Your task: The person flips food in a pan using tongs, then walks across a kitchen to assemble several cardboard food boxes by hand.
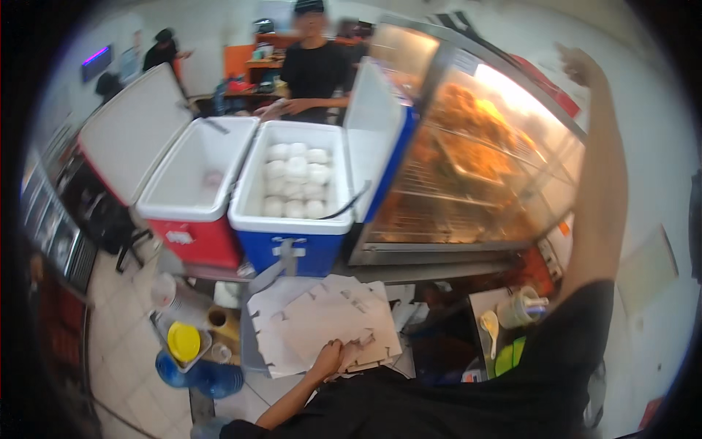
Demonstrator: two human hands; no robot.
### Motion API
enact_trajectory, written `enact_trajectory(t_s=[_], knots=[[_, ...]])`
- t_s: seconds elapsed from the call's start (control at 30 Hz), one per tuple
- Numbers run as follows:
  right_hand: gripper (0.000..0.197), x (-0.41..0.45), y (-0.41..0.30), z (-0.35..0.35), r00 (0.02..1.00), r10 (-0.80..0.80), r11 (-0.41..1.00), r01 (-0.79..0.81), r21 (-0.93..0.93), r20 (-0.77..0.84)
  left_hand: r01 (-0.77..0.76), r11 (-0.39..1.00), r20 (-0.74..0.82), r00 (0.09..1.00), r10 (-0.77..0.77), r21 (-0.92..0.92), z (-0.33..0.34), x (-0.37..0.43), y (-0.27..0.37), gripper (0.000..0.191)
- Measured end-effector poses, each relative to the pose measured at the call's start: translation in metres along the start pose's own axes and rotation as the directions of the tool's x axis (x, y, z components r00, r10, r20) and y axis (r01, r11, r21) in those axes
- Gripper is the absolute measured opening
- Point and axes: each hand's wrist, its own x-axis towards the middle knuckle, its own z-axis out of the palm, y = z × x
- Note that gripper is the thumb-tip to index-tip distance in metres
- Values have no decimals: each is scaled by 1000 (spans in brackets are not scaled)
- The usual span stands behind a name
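My left hand [329, 358] is closed on some thin, crumpled sheets at the near edge of a stack of flat cardboard blanks [323, 324]. Raised at the upper right is my right hand [576, 65], blurred, near the top of a heated glass display cabinet [466, 164] holding fried food on racks; a red thing [548, 85] lies beside it. Whether the right fingers hold anything cannot be told. Beyond the cardboard stands a blue cooler [299, 241] with its lid up, full of round white wrapped packs [296, 167]. An open red cooler [192, 241] adjoins it on the left.
A person [312, 71] in black stands behind the coolers, and another [162, 52] is farther back. At lower left are stacked plastic cups [175, 293], a yellow lid [184, 341] and blue water bottles [219, 380]. A spoon [490, 329] and a container [518, 308] stand at right.
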Motion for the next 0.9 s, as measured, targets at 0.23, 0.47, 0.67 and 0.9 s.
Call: enact_trajectory(t_s=[0.23,0.47,0.67,0.9], knots=[[25,-309,-37,84,907,-413,893,420,-162,78,-8,942,50,998,26,-336,-41,7,3,21],[42,-533,115,313,336,-415,908,97,407,845,143,926,115,987,-109,-350,-89,26,45,25],[84,-592,106,326,492,-576,755,12,656,653,224,526,157,973,-170,-820,-151,-6,116,27],[94,-558,65,301,246,-857,441,-106,891,453,-44,209,-85,979,-187,-977,-208,-33,176,39]])
